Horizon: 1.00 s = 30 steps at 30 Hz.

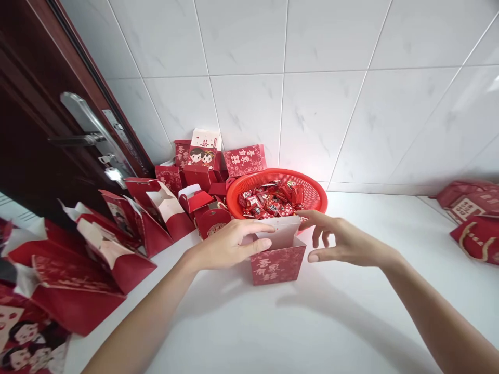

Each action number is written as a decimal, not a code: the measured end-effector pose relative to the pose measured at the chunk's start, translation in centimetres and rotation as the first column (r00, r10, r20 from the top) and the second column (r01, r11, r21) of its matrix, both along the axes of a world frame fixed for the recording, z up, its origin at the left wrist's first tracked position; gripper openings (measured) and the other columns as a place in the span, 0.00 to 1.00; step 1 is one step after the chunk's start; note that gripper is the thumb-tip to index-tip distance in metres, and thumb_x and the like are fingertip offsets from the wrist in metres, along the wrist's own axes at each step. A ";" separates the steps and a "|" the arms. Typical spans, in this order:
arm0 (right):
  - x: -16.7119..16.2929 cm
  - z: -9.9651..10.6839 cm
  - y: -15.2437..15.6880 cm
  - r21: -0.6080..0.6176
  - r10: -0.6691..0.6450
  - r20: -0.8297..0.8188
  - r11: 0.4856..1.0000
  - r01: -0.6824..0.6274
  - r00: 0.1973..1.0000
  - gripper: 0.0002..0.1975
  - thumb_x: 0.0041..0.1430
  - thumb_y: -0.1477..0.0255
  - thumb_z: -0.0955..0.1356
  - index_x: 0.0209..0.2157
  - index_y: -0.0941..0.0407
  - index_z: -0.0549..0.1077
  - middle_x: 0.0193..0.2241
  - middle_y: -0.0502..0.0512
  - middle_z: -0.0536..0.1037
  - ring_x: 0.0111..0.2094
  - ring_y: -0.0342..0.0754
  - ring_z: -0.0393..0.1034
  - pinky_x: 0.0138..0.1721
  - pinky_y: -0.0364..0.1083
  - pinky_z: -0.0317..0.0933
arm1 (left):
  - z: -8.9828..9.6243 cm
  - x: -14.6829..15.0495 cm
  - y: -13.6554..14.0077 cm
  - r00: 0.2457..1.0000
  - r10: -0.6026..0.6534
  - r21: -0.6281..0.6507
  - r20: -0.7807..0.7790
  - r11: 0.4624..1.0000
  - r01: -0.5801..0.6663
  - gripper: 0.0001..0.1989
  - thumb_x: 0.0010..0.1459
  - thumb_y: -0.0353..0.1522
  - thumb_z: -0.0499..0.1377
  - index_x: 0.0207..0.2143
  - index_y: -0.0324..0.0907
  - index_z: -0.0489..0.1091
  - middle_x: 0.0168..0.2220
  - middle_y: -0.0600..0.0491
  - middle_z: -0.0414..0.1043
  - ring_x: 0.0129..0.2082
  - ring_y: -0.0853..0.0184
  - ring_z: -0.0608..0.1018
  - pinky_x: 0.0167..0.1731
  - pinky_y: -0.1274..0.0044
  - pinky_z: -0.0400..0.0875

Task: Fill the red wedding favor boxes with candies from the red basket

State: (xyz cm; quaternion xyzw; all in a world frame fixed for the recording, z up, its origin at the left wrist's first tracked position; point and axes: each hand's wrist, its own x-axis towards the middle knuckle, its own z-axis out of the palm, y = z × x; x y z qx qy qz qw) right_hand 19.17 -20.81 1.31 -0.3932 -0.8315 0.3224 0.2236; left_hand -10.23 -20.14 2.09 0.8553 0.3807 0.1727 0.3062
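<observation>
A red cardboard gift box (277,266) with pale Chinese lettering stands upright on the white surface in front of me. Its top gapes, and a pale inner flap (283,232) rises at the back. My left hand (230,241) holds the box at its upper left, the thumb and index finger reaching over the opening. Just right of the box, my right hand (337,240) has its fingers apart and holds nothing visible. Its index finger extends toward the front rim of a red plastic basket (317,195). Red-wrapped candies (273,199) fill the basket behind the box.
Several opened red boxes (117,254) line the left side. More red boxes (202,166) are piled against the tiled wall (249,104). A dark door (31,104) with a metal handle is at left. Red bags (473,208) lie at the far right.
</observation>
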 end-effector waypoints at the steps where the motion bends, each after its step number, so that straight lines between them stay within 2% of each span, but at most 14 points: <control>1: -0.2 -0.7 -0.4 -0.011 -0.017 -0.045 1.000 0.017 0.999 0.37 0.58 0.54 0.73 0.63 0.52 0.62 0.54 0.63 0.76 0.33 0.45 0.74 0.34 0.48 0.73 | -0.1 0.0 0.2 1.000 -0.018 -0.001 -0.006 1.000 0.018 0.24 0.66 0.45 0.58 0.59 0.45 0.72 0.62 0.48 0.72 0.60 0.55 0.76 0.56 0.68 0.73; 3: -0.6 -1.9 -1.0 0.001 -0.081 -0.145 0.997 0.082 0.986 0.30 0.59 0.56 0.73 0.58 0.52 0.64 0.53 0.62 0.75 0.32 0.44 0.73 0.34 0.48 0.72 | -0.2 -0.2 0.4 0.998 -0.054 0.011 -0.033 0.998 0.054 0.29 0.61 0.47 0.63 0.61 0.47 0.70 0.64 0.48 0.69 0.63 0.54 0.72 0.59 0.67 0.70; 5: -1.1 -2.7 -1.3 0.024 -0.131 -0.224 0.990 0.140 0.966 0.24 0.60 0.57 0.72 0.52 0.53 0.66 0.50 0.61 0.76 0.31 0.44 0.72 0.33 0.49 0.71 | -0.1 -0.3 0.5 0.995 -0.080 0.029 -0.059 0.996 0.082 0.33 0.57 0.44 0.67 0.63 0.49 0.67 0.65 0.49 0.67 0.65 0.54 0.69 0.61 0.66 0.68; 8: -1.8 -3.6 -1.2 0.056 -0.147 -0.296 0.984 0.170 0.944 0.18 0.63 0.59 0.70 0.48 0.54 0.66 0.41 0.57 0.77 0.29 0.44 0.70 0.33 0.49 0.69 | -0.2 -0.5 0.6 0.997 -0.061 0.068 -0.051 0.996 0.064 0.33 0.59 0.38 0.64 0.66 0.52 0.63 0.65 0.50 0.67 0.63 0.56 0.71 0.60 0.67 0.67; 11: -2.4 -4.3 -0.8 0.083 -0.155 -0.345 0.977 0.194 0.926 0.15 0.66 0.61 0.67 0.48 0.55 0.67 0.33 0.52 0.76 0.27 0.44 0.70 0.33 0.49 0.69 | -0.6 -0.5 0.8 1.000 0.023 0.102 -0.016 0.995 -0.021 0.36 0.60 0.37 0.63 0.70 0.52 0.56 0.60 0.49 0.73 0.57 0.57 0.76 0.55 0.69 0.71; 14: -2.9 -4.7 -0.7 0.114 -0.165 -0.351 0.969 0.217 0.922 0.15 0.66 0.63 0.66 0.50 0.55 0.69 0.33 0.52 0.76 0.26 0.43 0.69 0.32 0.48 0.70 | -1.2 -0.4 1.0 0.997 0.081 0.108 -0.016 0.991 -0.079 0.36 0.60 0.38 0.62 0.70 0.51 0.57 0.55 0.51 0.77 0.42 0.61 0.81 0.44 0.73 0.74; 16: -3.1 -4.9 -0.7 0.142 -0.161 -0.335 0.965 0.219 0.928 0.16 0.66 0.64 0.66 0.52 0.55 0.70 0.33 0.52 0.76 0.27 0.44 0.70 0.31 0.48 0.70 | -1.4 -0.3 1.1 0.996 0.082 0.115 -0.024 0.990 -0.079 0.31 0.60 0.37 0.61 0.66 0.50 0.63 0.53 0.54 0.78 0.33 0.66 0.79 0.39 0.75 0.74; 19: -3.1 -5.3 -0.8 0.227 -0.125 -0.309 0.953 0.201 0.943 0.19 0.67 0.67 0.66 0.58 0.54 0.69 0.35 0.53 0.77 0.28 0.44 0.70 0.32 0.47 0.70 | -1.6 -0.1 1.0 0.998 0.057 0.138 -0.006 0.989 -0.056 0.24 0.61 0.35 0.60 0.60 0.49 0.69 0.52 0.54 0.78 0.28 0.70 0.75 0.37 0.77 0.73; 22: -3.0 -6.1 -0.6 0.368 -0.070 -0.281 0.913 0.175 0.957 0.17 0.69 0.71 0.63 0.57 0.54 0.72 0.38 0.56 0.78 0.28 0.43 0.69 0.32 0.47 0.70 | -1.8 0.0 1.0 0.999 0.038 0.167 0.039 0.985 -0.044 0.16 0.61 0.33 0.59 0.52 0.46 0.70 0.49 0.54 0.77 0.30 0.71 0.76 0.36 0.78 0.72; 25: -2.9 -6.9 -0.4 0.479 -0.016 -0.279 0.864 0.153 0.960 0.16 0.71 0.71 0.60 0.52 0.53 0.77 0.37 0.58 0.78 0.30 0.45 0.70 0.31 0.47 0.70 | -1.8 0.1 1.1 0.998 0.025 0.175 0.054 0.984 -0.034 0.05 0.60 0.31 0.57 0.39 0.42 0.71 0.40 0.54 0.77 0.34 0.68 0.76 0.36 0.78 0.71; 27: -2.9 -7.1 -0.4 0.498 0.011 -0.284 0.856 0.138 0.959 0.15 0.71 0.69 0.62 0.52 0.52 0.77 0.38 0.59 0.78 0.32 0.46 0.72 0.30 0.46 0.71 | -1.7 0.2 1.1 0.999 0.000 0.164 0.045 0.986 -0.007 0.04 0.60 0.32 0.57 0.34 0.42 0.71 0.35 0.54 0.77 0.34 0.67 0.76 0.36 0.78 0.72; 30: -3.1 -7.2 -0.6 0.479 0.015 -0.300 0.867 0.137 0.954 0.14 0.69 0.67 0.65 0.51 0.53 0.78 0.40 0.60 0.80 0.31 0.45 0.72 0.30 0.45 0.71 | -1.5 0.3 1.0 0.998 -0.048 0.163 0.029 0.986 0.043 0.06 0.59 0.34 0.60 0.33 0.42 0.73 0.35 0.53 0.78 0.35 0.66 0.77 0.40 0.76 0.72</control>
